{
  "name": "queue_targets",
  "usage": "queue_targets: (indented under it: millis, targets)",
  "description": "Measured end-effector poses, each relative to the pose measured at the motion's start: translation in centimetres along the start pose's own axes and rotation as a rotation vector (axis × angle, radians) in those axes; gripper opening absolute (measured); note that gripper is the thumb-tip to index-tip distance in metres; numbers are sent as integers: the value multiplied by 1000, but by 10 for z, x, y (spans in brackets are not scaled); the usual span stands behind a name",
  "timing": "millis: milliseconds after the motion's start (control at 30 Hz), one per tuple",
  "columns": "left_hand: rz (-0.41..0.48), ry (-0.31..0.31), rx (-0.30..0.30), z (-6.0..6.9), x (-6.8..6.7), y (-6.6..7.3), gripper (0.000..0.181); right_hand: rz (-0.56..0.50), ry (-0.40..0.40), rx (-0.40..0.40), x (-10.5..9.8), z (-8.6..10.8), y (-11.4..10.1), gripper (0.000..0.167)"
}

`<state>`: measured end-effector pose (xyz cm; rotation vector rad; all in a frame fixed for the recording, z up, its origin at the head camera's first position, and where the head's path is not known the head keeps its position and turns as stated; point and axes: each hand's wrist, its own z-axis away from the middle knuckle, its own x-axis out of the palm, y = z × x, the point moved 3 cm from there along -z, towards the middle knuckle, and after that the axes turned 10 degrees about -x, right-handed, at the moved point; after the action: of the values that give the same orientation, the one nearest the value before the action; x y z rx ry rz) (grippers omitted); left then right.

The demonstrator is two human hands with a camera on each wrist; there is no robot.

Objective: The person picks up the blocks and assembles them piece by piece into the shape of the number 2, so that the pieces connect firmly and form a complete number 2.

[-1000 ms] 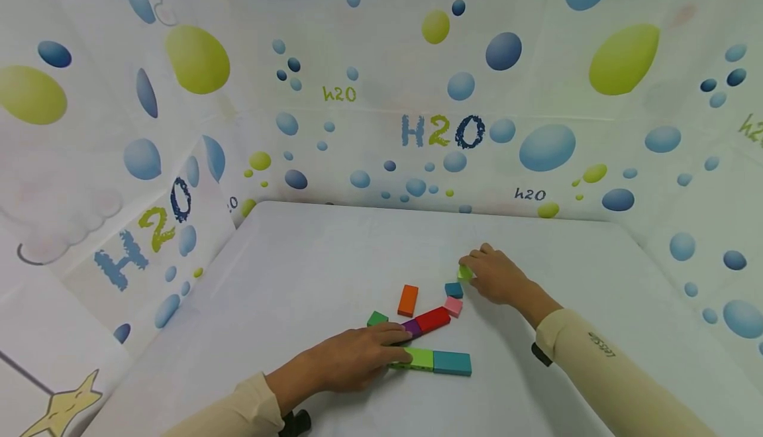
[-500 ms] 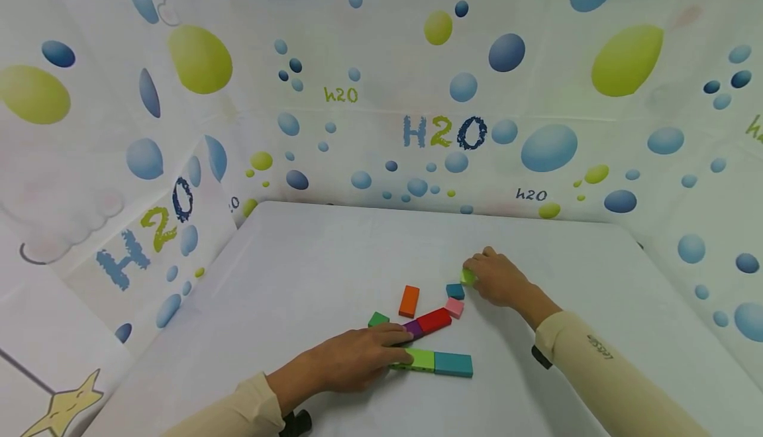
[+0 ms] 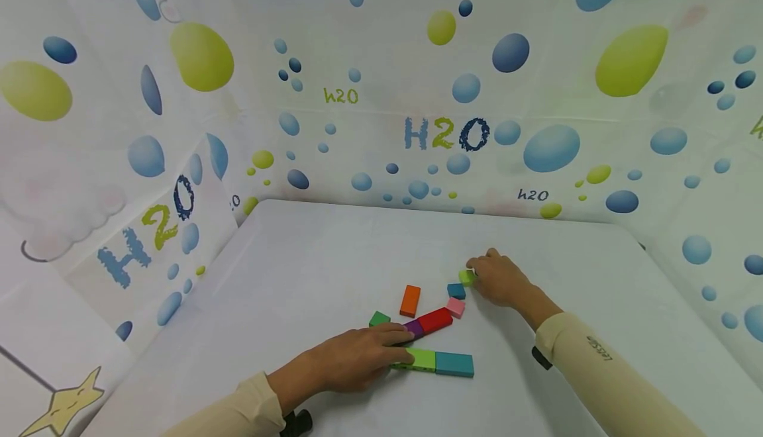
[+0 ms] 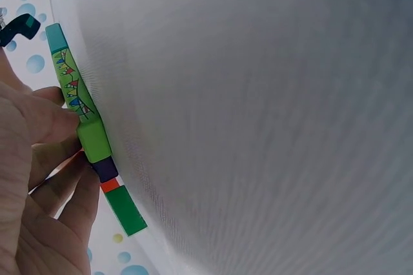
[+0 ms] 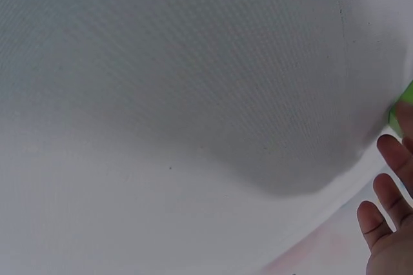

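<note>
My left hand (image 3: 348,359) rests with extended fingers at a purple block (image 3: 413,328) and a lime block (image 3: 423,359), which has a teal block (image 3: 455,364) end to end with it. In the left wrist view, my hand (image 4: 45,178) touches the patterned lime block (image 4: 74,84). My right hand (image 3: 501,279) pinches a small lime block (image 3: 466,278) beside a blue block (image 3: 456,291). At the right wrist view's edge, my hand (image 5: 393,223) shows its other fingers apart, near the lime block (image 5: 395,121). A red block (image 3: 436,320) adjoins the purple one.
A pink block (image 3: 456,307) sits between the red and blue blocks. An orange block (image 3: 410,300) lies behind the purple one, and a green block (image 3: 379,318) is just beyond my left hand. The white table (image 3: 322,251) meets a patterned backdrop (image 3: 369,46).
The small lime block shows more at my right fingertips and sits closer to the blue block. The whole scene has shifted slightly rightward in the head view. My left hand stays at the same blocks.
</note>
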<state>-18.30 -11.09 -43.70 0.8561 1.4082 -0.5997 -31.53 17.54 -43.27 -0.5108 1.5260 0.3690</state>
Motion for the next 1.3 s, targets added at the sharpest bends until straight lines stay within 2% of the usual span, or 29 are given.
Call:
queue_targets:
  millis: [100, 400, 867, 1300]
  targets:
    - [2, 0, -3, 0, 0, 0, 42, -20, 3, 4, 2, -1, 2, 39]
    - [-5, 6, -1, -2, 2, 0, 43, -75, 30, -10, 5, -2, 6, 33]
    - [-1, 6, -14, -12, 2, 0, 44, -73, 62, -89, 0, -9, 14, 31]
    - [3, 4, -19, -11, 0, 0, 43, -52, 18, -69, -4, -16, 4, 36]
